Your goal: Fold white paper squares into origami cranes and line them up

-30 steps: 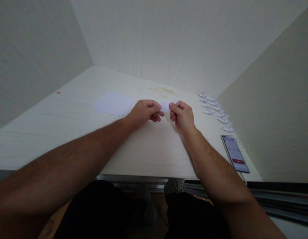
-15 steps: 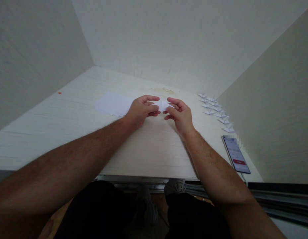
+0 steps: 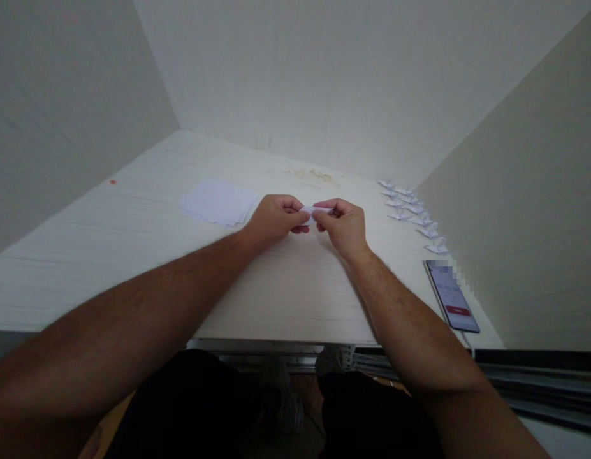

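A small folded piece of white paper [image 3: 308, 209] is pinched between my two hands above the middle of the table. My left hand [image 3: 282, 215] grips its left end, thumb in front and fingers behind. On the other end, my right hand [image 3: 342, 220] is closed with its thumb beside the left one. Fingers cover much of the paper, so its exact folds cannot be made out. A stack of white paper sheets [image 3: 219, 201] lies just left of my left hand.
Several folded white paper cranes [image 3: 414, 209] stand in rows at the right of the white table [image 3: 285, 293]. Nearer me lies a phone [image 3: 452, 296] with a cable. Walls [image 3: 295, 83] enclose the back and both sides. A small orange spot [image 3: 113, 182] marks the left edge.
My fingers have closed in on the folded paper; before, the index fingers were raised and spread. Both hands have come slightly lower in the picture, thumbs nearer each other.
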Tool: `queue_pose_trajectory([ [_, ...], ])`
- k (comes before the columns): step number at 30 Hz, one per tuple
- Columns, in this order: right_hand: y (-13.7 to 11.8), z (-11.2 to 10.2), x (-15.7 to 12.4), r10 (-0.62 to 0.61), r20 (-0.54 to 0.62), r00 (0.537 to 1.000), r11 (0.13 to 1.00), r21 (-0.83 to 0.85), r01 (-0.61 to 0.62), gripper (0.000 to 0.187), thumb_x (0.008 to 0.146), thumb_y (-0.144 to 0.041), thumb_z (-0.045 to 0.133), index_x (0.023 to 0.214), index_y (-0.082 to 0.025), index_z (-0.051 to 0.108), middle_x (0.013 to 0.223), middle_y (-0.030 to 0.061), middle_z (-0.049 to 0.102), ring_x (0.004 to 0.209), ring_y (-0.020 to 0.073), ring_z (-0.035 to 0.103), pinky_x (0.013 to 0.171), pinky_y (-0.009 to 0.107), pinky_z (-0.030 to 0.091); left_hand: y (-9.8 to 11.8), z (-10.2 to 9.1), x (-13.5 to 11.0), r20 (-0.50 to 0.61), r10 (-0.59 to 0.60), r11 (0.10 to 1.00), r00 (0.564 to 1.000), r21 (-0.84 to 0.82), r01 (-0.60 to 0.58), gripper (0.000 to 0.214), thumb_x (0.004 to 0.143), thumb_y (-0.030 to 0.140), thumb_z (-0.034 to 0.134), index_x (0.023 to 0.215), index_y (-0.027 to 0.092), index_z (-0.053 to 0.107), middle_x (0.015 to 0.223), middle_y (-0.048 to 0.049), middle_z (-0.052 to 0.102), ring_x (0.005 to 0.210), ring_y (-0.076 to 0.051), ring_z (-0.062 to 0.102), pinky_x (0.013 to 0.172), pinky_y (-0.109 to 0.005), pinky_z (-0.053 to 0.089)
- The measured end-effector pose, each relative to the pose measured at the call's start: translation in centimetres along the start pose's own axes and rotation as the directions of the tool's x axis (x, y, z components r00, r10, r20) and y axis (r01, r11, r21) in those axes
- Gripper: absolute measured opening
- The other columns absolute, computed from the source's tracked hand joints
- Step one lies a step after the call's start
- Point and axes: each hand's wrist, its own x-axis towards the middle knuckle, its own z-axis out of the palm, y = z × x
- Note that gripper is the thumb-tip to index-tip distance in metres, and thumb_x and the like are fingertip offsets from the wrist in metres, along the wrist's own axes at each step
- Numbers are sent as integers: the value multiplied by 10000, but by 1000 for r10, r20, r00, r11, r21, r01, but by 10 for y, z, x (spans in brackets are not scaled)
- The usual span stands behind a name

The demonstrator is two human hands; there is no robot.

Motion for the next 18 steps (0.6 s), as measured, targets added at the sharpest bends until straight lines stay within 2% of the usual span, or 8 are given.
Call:
queue_pose_trajectory([
  [2, 1, 1, 0, -63, -73, 995, 998, 5, 63, 292, 705, -255, 755, 966, -217, 628, 690, -52, 635, 529, 86, 555, 500, 227, 443, -3, -1, 3, -23, 4, 999, 1000, -33, -5, 213, 652, 241, 851, 674, 139, 665, 620, -40, 690, 601, -152, 684, 596, -256, 547],
  [4, 2, 2, -1, -123, -148, 981, 992, -4, 124, 319, 698, -246, 768, 957, -235, 584, 822, -37, 662, 560, 73, 551, 521, 228, 453, -8, -3, 8, -104, 44, 997, 994, -65, -51, 209, 648, 280, 845, 699, 144, 696, 673, -34, 704, 616, -129, 655, 614, -250, 537],
  [7, 5, 2, -3, -144, -121, 982, 989, -53, 139, 262, 720, -293, 781, 873, -231, 578, 858, -22, 665, 594, 78, 547, 538, 235, 459, -15, -4, 14, -201, 86, 989, 976, -98, -108, 212, 627, 313, 841, 703, 157, 720, 690, -15, 695, 595, -103, 582, 573, -237, 487],
  [9, 7, 3, -3, -132, -79, 988, 991, -47, 129, 255, 734, -320, 778, 899, -233, 605, 839, -21, 662, 625, 92, 566, 561, 244, 484, -17, -4, 15, -188, 94, 985, 978, -126, -119, 210, 619, 303, 841, 707, 156, 718, 661, -6, 674, 574, -96, 552, 559, -239, 459],
  [12, 10, 5, -2, -110, -57, 992, 994, 3, 110, 269, 738, -312, 764, 952, -234, 621, 806, -21, 654, 658, 110, 604, 565, 250, 511, -15, -2, 11, -99, 107, 983, 989, -140, -120, 223, 621, 267, 837, 761, 150, 708, 664, -3, 674, 574, -96, 567, 581, -247, 468],
  [18, 8, 6, -1, -35, 60, 998, 996, 85, 30, 226, 733, -269, 724, 869, -234, 546, 653, -64, 613, 538, 99, 588, 489, 230, 499, -5, 0, 2, -4, 203, 978, 979, -40, -203, 393, 624, 127, 777, 1001, 160, 672, 630, 38, 662, 573, -105, 618, 580, -232, 487],
])
